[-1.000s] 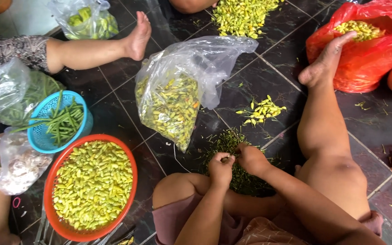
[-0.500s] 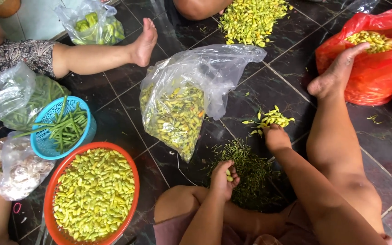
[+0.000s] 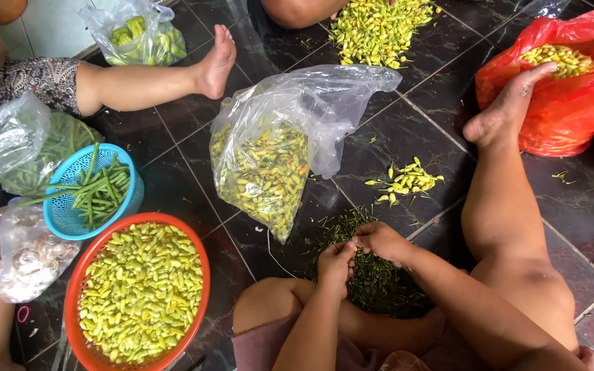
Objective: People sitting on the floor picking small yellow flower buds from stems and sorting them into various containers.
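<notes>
Both hands were together in the head view, above the loose heap of dark green stems (image 3: 372, 275) on the dark tiled floor (image 3: 421, 130). Half a second before, the right hand (image 3: 381, 240) was stretched out to the small scatter of yellow-green chillies (image 3: 407, 180); now it was back against the left hand (image 3: 336, 264). The fingers of both pinched something small between them, probably one chilli, but I could not see it clearly. It looked as if a fresh piece was brought in for destemming. The clear plastic bag of mixed chillies (image 3: 269, 172) lay just beside, and the round orange plastic basket of cleaned yellow-green chillies (image 3: 139, 292) stood well to the left.
</notes>
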